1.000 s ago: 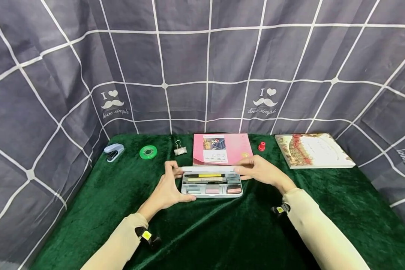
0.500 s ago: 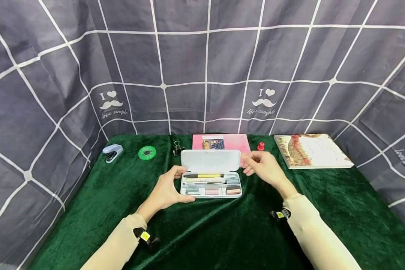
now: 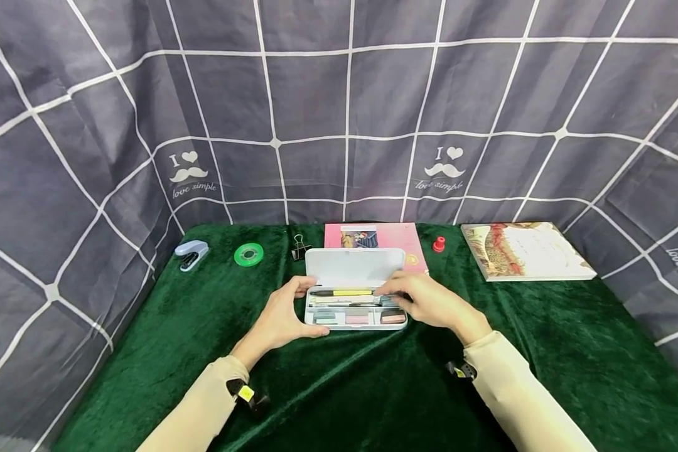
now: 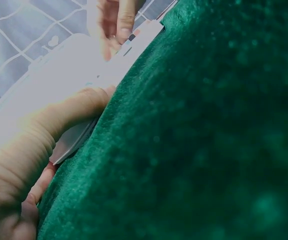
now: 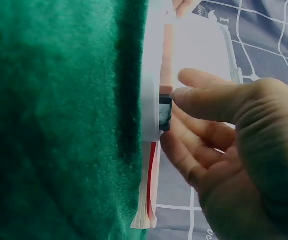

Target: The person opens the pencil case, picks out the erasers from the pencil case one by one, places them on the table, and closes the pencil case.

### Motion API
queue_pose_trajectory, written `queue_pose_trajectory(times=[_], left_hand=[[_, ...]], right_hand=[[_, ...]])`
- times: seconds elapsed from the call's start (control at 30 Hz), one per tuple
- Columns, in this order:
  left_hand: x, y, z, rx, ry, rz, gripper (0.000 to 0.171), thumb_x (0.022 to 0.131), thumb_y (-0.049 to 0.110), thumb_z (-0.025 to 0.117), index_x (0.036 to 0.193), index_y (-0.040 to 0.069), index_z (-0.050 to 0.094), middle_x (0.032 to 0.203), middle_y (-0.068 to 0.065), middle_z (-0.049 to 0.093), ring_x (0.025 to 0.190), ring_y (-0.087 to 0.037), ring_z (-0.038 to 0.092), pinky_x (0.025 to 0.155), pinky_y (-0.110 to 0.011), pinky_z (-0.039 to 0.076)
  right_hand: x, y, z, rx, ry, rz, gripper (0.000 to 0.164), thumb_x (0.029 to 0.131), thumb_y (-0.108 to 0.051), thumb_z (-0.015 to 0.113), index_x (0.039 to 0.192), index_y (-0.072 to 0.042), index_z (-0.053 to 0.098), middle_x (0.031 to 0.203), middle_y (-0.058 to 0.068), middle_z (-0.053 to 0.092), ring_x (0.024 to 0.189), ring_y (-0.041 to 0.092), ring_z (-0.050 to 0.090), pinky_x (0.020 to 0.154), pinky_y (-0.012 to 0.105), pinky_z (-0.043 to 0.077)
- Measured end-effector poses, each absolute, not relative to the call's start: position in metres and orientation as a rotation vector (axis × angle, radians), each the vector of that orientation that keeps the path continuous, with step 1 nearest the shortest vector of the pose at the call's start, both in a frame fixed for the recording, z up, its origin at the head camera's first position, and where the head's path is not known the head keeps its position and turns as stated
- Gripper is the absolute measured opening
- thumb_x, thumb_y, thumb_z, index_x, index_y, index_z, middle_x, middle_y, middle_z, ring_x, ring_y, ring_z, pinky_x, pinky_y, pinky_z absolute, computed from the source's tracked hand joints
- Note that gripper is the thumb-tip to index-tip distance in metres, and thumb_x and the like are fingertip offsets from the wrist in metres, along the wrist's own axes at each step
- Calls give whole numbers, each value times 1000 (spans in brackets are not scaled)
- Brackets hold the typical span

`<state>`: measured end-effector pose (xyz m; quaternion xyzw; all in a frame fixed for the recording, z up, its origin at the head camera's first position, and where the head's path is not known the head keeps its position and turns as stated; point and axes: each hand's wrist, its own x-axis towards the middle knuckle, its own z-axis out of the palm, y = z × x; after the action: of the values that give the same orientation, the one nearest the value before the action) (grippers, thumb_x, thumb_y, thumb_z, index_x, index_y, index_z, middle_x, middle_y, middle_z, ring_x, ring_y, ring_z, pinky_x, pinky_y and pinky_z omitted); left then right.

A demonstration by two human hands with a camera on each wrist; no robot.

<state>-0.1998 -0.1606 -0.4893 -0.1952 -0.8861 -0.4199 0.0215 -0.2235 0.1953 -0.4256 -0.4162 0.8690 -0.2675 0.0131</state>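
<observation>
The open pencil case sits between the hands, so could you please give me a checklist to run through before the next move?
1. Lid of the pencil case raised: ok, it stands open.
2. Left hand steadying the pencil case: ok, it grips the left end.
3. Yellow-and-black pen inside: ok, it lies in the rear compartment.
4. Right hand at the pencil case: ok, it reaches over the right end.
5. Right hand pinching an item: cannot tell, any contact is hidden.

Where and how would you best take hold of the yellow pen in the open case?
Probably pinch the yellow pen mid-barrel, coming from above: it lies lengthwise in the case, the raised lid stands behind, and the right hand is by its right end.
</observation>
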Motion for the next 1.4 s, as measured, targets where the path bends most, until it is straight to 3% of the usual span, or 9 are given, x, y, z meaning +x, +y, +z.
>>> queue_pose_trajectory(times=[0.13, 0.27, 0.53, 0.77, 1.03, 1.27, 1.4], left_hand=[[-200, -161, -489, -613, -2745, -1293, 98, 72, 41, 108, 153, 16, 58, 151, -7, 66, 132, -31, 66, 113, -53, 55], [-201, -162, -490, -629, -2735, -1286, 99, 72, 43, 107, 153, 16, 58, 150, -7, 66, 132, -31, 66, 113, -54, 55], [-200, -163, -489, -621, -2754, -1240, 99, 72, 46, 107, 155, 15, 61, 147, -6, 68, 128, -31, 67, 109, -56, 57], [-200, -164, -490, -605, -2756, -1268, 91, 72, 43, 108, 148, 16, 65, 146, -4, 68, 128, -30, 67, 110, -54, 57], [-199, -164, -491, -585, -2764, -1261, 90, 71, 44, 108, 147, 18, 66, 144, -3, 68, 127, -30, 68, 109, -54, 57], [-200, -160, -488, -606, -2755, -1270, 90, 72, 44, 108, 147, 16, 66, 143, -5, 69, 127, -31, 68, 110, -55, 57], [-200, -160, -488, -601, -2761, -1267, 90, 71, 42, 108, 148, 17, 66, 144, -4, 68, 127, -30, 68, 110, -55, 57]], right_hand=[[-222, 196, -426, -1298, 2661, -830, 33, 104, 9, 70, 129, -9, 82, 116, 7, 76, 90, 12, 63, 83, 32, 57], [-223, 196, -426, -1269, 2689, -913, 30, 100, 10, 74, 120, -10, 84, 115, 5, 79, 100, 16, 73, 89, 37, 63], [-225, 203, -419, -1278, 2842, -1031, 29, 93, 13, 82, 114, -6, 83, 105, 3, 81, 93, 17, 75, 83, 40, 65], [-227, 252, -395, -1085, 3067, -925, 30, 87, 11, 85, 107, -11, 84, 97, -2, 80, 88, 14, 73, 80, 45, 64], [-231, 322, -418, -794, 3100, -759, 25, 85, 11, 82, 101, -9, 80, 93, 4, 78, 86, 20, 74, 77, 43, 60], [-226, 341, -431, -676, 3026, -691, 26, 86, 3, 89, 96, -18, 78, 94, -3, 75, 85, 14, 70, 78, 38, 58], [-225, 342, -432, -697, 3044, -683, 26, 86, 2, 89, 98, -19, 79, 96, -3, 75, 88, 16, 70, 80, 42, 58]])
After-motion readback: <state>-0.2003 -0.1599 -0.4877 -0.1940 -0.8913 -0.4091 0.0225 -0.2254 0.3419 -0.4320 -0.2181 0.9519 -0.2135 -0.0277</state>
